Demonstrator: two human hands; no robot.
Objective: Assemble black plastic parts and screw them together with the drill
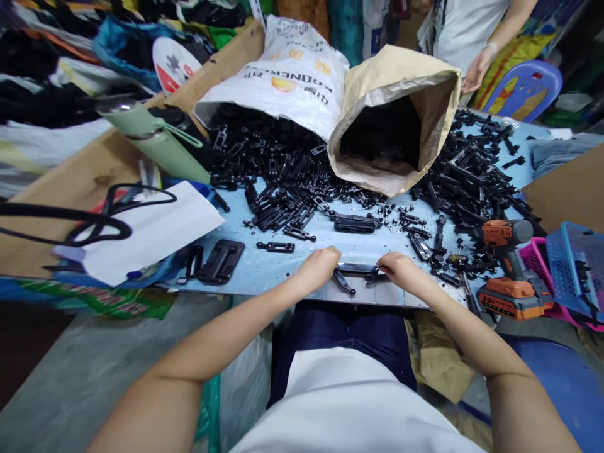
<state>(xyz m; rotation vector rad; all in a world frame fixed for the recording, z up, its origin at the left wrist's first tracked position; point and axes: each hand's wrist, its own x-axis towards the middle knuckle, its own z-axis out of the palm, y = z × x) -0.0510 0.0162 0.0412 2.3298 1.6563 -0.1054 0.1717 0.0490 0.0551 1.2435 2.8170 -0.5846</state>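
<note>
My left hand (319,268) and my right hand (401,272) grip the two ends of a flat dark bar-shaped part (357,268) at the front edge of the table. Its long side catches the light, and the fingers cover its ends. Just below it, near my left fingers, a short black link arm (344,283) slants down. Farther back lie a black folded bracket (356,223) and a slotted black link (275,246). Small screws (391,220) are scattered beyond my right hand.
Heaps of black parts (283,163) cover the back, spilling from a white sack (292,69) beside an open brown paper sack (401,69). An orange cordless drill (509,264) stands right, near a blue basket (576,264). A green bottle (155,141) leans left. Another person's hand (479,69) hangs behind.
</note>
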